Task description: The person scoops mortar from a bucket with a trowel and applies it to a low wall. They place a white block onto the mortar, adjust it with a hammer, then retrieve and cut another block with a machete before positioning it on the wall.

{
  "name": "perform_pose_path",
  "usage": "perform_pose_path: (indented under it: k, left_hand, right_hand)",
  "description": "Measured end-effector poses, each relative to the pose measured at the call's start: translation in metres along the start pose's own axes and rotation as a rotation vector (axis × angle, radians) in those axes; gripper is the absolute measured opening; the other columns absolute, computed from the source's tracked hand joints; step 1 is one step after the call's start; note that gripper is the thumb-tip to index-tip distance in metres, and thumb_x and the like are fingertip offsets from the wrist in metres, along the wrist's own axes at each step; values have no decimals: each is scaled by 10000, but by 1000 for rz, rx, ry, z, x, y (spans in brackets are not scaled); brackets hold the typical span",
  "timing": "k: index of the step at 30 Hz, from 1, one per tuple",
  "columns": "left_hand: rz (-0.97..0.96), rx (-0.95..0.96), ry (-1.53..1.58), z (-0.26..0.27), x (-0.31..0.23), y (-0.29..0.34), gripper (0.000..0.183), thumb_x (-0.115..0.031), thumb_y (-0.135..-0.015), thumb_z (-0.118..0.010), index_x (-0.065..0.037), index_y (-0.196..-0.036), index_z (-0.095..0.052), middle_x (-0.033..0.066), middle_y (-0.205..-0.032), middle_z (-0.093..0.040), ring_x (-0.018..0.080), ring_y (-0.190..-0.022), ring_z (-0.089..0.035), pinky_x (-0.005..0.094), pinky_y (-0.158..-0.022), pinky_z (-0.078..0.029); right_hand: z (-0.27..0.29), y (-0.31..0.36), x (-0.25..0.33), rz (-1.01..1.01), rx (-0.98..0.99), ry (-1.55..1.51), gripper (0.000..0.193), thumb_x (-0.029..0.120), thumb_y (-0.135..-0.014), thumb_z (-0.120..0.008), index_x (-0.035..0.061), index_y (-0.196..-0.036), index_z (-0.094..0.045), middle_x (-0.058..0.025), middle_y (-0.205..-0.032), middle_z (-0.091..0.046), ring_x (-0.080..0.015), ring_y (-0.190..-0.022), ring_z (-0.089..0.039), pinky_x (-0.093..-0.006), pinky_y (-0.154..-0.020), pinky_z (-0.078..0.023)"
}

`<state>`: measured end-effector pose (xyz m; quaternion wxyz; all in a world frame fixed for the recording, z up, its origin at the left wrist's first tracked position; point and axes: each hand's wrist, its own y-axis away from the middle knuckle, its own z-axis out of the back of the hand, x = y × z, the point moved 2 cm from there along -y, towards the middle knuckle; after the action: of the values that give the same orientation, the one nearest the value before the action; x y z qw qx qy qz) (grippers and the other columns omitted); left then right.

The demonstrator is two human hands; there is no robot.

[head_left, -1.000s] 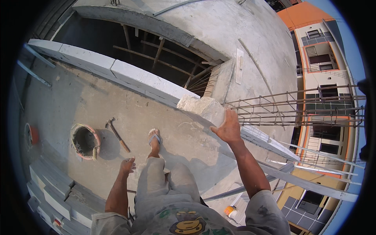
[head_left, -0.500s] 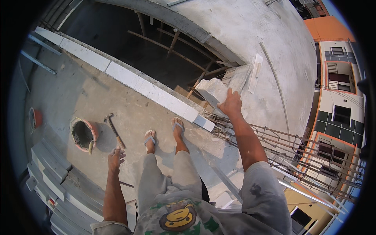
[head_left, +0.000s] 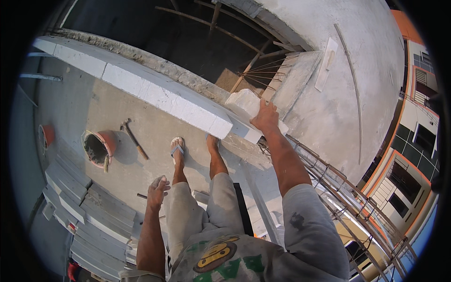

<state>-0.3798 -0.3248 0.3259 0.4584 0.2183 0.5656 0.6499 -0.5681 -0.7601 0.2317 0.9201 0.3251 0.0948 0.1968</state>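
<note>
Standing beside the white block wall (head_left: pixel 159 94), near the rebar cage (head_left: pixel 324 164). Holding the pale rough block (head_left: pixel 242 101) near the wall's right end in the right hand (head_left: pixel 267 117), with fingers bent over its edge. Suspending the empty left hand (head_left: pixel 157 191), with fingers loosely half-curled.

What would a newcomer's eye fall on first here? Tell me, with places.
Most likely the long white block wall slanting across the upper left to the centre, with the dark opening beyond it. Next, the right hand, its grip over a pale block just right of centre. On the floor at left, a reddish bucket and the hammer to its right also stand out.
</note>
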Motion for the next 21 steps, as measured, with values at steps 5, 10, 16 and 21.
perform_pose_path:
  k: [5, 10, 16, 21]
  left_hand:
    - [-112, -10, 56, -5, -44, -8, 624, -494, -941, -545, 9, -1309, -529, 166, -1116, -656, 244, -985, -642, 370, -833, -503]
    - [-67, 43, 21, -18, -33, -9, 582, -458, -944, -548, 4, -1299, -541, 158, -1086, -665, 241, -960, -656, 361, -802, -512]
    - [-45, 128, -37, -19, 9, -5, 540, -441, -939, -568, -4, -1257, -578, 136, -1038, -678, 224, -907, -670, 342, -740, -522]
    - [-131, 162, -47, 11, 27, -10, 537, -440, -936, -576, -5, -1250, -582, 132, -1022, -681, 219, -887, -669, 342, -729, -523]
  right_hand:
    - [15, 7, -13, -27, -8, -59, 766, 300, -640, -822, 92, -1271, -441, -186, -1184, -504, -363, -1152, -512, -482, -943, -466]
    - [61, 47, -13, -124, -212, -189, 865, 324, -596, -870, 39, -1264, -399, -227, -1176, -499, -407, -1136, -503, -459, -961, -457]
    - [115, 138, 4, -286, -384, -600, 800, 252, -606, -860, -1, -1218, -412, -231, -1180, -495, -374, -1138, -504, -434, -955, -442]
    - [113, 236, 25, -228, -352, -1074, 758, 205, -593, -857, -32, -1180, -440, -206, -1142, -508, -374, -1121, -493, -424, -955, -419]
